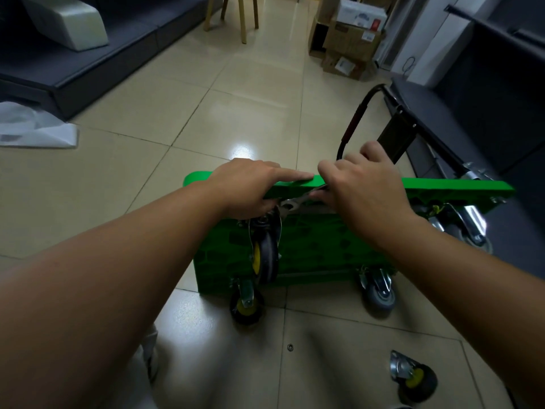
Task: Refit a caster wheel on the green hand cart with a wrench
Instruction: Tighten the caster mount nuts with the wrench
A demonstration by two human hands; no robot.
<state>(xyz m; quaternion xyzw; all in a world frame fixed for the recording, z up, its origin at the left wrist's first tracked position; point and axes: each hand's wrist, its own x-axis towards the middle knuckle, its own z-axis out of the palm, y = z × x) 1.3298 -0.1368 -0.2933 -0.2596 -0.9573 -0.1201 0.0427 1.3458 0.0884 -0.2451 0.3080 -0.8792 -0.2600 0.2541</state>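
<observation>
Green hand cart (324, 249) is standing on its side on the tiled floor (236, 98), underside facing the person. Left hand (250, 187) is gripping the cart's top edge just above the caster wheel (267, 255), index finger lying straight along the edge. Right hand (362, 187) is clamping round the wrench (295, 202) shaft. Wrench head is sitting at the caster's mounting plate, bolt contact unclear. Hands are sitting close together, not touching. A loose caster (413, 379) is lying on the floor below the right forearm.
</observation>
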